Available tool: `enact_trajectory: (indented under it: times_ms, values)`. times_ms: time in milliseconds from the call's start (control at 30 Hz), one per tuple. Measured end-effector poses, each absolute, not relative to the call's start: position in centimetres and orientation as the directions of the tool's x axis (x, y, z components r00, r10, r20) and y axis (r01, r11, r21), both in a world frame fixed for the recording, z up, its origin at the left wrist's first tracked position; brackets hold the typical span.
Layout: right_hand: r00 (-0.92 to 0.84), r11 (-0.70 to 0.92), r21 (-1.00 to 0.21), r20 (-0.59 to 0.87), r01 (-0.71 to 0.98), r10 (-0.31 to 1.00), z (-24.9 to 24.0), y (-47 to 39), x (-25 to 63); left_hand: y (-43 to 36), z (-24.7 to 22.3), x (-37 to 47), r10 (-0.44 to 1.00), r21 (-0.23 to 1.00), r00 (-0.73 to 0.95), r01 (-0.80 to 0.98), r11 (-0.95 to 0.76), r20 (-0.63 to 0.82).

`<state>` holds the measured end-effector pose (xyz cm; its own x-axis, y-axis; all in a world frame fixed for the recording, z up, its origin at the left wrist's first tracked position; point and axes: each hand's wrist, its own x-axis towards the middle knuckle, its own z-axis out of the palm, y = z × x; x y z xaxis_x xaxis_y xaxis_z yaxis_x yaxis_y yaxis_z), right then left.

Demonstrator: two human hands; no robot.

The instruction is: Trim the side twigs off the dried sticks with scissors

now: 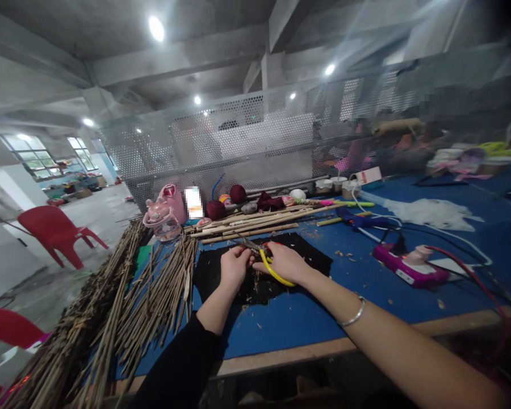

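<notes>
A perforated metal screen (pixel 196 147) stretches behind the blue-topped bench (pixel 289 324) in front of me. Off to the left, a red chair (pixel 51 227) stands on the floor. A thick bundle of dark sticks (pixel 74 324) lies along the bench's left side, with loose thin sticks (pixel 166 289) fanned out beside it. A black cloth (pixel 306 253) is spread mid-bench; a magenta power strip (pixel 409 270) lies to its right.

Over the cloth, the right hand (pixel 283 260) has its grip wrapped around yellow-handled shears (pixel 276 276), blades pointing toward the far left. The left hand (pixel 235 264) curls its fingers close to the blades; I cannot tell whether its grip is closed on anything. A silvery bracelet (pixel 360 312) circles the right forearm, and pale scraps (pixel 440 304) dot the blue surface.
</notes>
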<state>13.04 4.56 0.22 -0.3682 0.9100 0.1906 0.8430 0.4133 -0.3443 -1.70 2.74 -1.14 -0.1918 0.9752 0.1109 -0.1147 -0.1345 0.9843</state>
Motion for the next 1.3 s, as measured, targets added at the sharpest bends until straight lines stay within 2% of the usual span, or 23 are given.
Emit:
enact_trajectory:
  times_ms: [200, 467, 633, 967, 1300]
  values:
    - [-0.35, 0.389, -0.343, 0.173, 0.855, 0.921, 0.41, 4.44, 12.97, 2.7, -1.09, -1.64, 0.972, 0.983, -0.197, -0.1, -0.153, 0.131]
    - [-0.319, 0.354, -0.38, 0.153, 0.855, 0.935, 0.79, 4.33, 12.89, 2.58, -1.12, -1.47, 0.977, 0.987, -0.194, -0.115, -0.114, 0.09]
    - [-0.36, 0.402, -0.362, 0.181, 0.841, 0.915, 0.34, 4.53, 12.95, 2.51, -1.04, -1.58, 0.97, 0.989, -0.203, -0.046, -0.143, 0.131]
    - [-0.326, 0.37, -0.302, 0.188, 0.879, 0.927, 0.15, 4.71, 12.96, 2.35, -0.77, -1.35, 0.971, 0.989, -0.222, -0.095, -0.112, 0.089]
    - [-0.273, 0.29, -0.301, 0.099, 0.908, 0.957, 0.27, 5.31, 12.93, 3.09, -1.64, -1.85, 0.974, 0.986, -0.226, -0.154, -0.057, 0.021]
